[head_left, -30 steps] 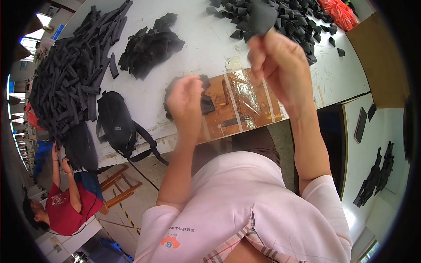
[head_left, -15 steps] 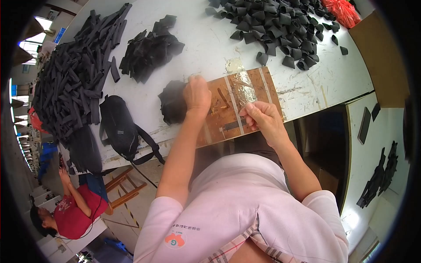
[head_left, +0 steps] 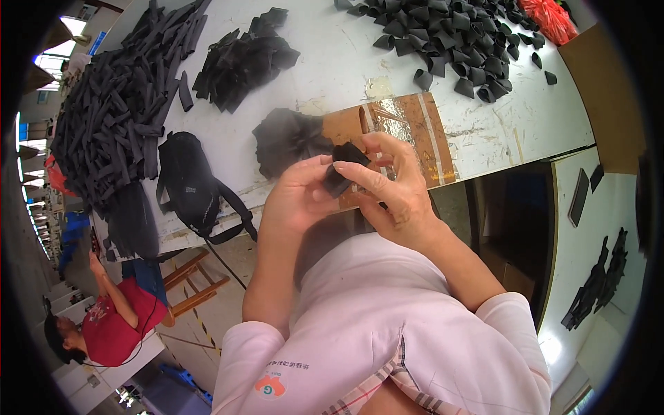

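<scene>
A small black fabric piece (head_left: 348,156) is held between my two hands, above the near left part of a brown board (head_left: 408,117) with pale strips across it. My left hand (head_left: 299,196) pinches its left side with thumb and fingers. On the other side, my right hand (head_left: 398,190) grips the piece with its thumb and bent fingers. Just beyond my left hand lies a small stack of black fabric pieces (head_left: 287,138), blurred at its edges.
A white table (head_left: 484,131) carries a heap of black strips (head_left: 104,131) at left, more flat black pieces (head_left: 238,66), and a pile of folded black loops (head_left: 456,45) at far right. A black bag (head_left: 190,183) lies left. A person in red (head_left: 121,321) sits at lower left.
My left hand has come away from the small stack, toward me, with a black piece. My right hand has moved left from the board's strips and now grips the piece too.
</scene>
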`<control>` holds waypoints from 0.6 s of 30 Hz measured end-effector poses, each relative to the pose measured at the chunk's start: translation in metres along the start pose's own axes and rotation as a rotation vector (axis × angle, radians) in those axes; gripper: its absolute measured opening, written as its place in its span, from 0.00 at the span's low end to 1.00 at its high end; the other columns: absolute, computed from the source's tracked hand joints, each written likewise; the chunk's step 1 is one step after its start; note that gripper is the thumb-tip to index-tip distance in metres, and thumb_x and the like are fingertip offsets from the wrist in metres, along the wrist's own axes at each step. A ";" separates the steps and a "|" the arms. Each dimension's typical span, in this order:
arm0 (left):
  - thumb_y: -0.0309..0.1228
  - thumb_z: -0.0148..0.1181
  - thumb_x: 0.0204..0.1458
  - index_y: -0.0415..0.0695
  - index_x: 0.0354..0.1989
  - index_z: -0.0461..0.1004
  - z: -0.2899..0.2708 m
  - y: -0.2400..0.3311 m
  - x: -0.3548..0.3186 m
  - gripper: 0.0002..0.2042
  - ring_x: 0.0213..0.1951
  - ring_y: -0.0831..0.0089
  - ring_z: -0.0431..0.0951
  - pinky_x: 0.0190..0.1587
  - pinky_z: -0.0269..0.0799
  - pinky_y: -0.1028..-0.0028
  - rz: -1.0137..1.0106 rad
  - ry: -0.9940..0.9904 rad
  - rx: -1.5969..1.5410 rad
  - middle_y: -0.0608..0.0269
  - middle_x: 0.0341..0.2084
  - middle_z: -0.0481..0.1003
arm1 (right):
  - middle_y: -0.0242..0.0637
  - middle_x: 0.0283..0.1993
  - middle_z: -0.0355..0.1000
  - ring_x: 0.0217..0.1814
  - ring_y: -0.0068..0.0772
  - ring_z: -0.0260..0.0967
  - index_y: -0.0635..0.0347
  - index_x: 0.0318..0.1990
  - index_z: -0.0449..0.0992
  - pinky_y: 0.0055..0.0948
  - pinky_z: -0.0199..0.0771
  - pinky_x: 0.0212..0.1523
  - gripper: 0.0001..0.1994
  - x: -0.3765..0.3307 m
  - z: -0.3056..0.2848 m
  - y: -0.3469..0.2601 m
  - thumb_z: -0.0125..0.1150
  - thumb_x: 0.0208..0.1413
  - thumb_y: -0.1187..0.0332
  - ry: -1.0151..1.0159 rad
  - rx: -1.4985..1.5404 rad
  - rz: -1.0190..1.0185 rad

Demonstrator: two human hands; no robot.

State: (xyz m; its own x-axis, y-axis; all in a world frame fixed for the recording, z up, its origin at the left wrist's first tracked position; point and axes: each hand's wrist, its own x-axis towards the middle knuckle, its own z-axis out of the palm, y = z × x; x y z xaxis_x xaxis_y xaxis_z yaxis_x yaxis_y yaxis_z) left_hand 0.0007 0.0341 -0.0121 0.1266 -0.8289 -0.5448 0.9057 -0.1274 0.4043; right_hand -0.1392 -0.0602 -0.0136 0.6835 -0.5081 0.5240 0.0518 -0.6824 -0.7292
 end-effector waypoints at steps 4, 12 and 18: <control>0.25 0.47 0.49 0.37 0.35 0.67 -0.008 -0.012 0.002 0.07 0.15 0.84 0.62 0.13 0.55 0.87 -0.046 -0.149 -0.098 0.62 0.23 0.70 | 0.37 0.30 0.65 0.34 0.34 0.63 0.59 0.28 0.73 0.26 0.66 0.29 0.11 -0.003 0.000 0.011 0.63 0.32 0.80 0.028 0.158 0.046; 0.28 0.50 0.50 0.37 0.34 0.67 0.029 -0.047 -0.016 0.07 0.23 0.77 0.69 0.24 0.65 0.80 0.550 0.092 0.189 0.61 0.24 0.71 | 0.34 0.19 0.59 0.18 0.30 0.57 0.65 0.26 0.72 0.25 0.55 0.15 0.11 -0.009 -0.002 0.003 0.62 0.28 0.79 0.210 -0.270 -0.210; 0.25 0.52 0.48 0.36 0.30 0.68 0.029 -0.039 -0.012 0.05 0.21 0.80 0.68 0.22 0.64 0.82 0.473 0.136 0.254 0.63 0.23 0.71 | 0.34 0.21 0.61 0.19 0.31 0.58 0.66 0.29 0.72 0.25 0.57 0.16 0.14 -0.009 -0.005 0.007 0.63 0.28 0.76 0.159 -0.434 -0.351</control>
State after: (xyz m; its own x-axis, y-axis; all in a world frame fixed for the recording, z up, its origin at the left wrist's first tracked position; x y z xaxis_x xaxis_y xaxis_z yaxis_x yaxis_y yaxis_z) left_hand -0.0476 0.0329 -0.0002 0.5619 -0.7522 -0.3441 0.6136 0.1001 0.7832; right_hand -0.1486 -0.0632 -0.0208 0.5596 -0.2620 0.7863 -0.0706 -0.9603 -0.2697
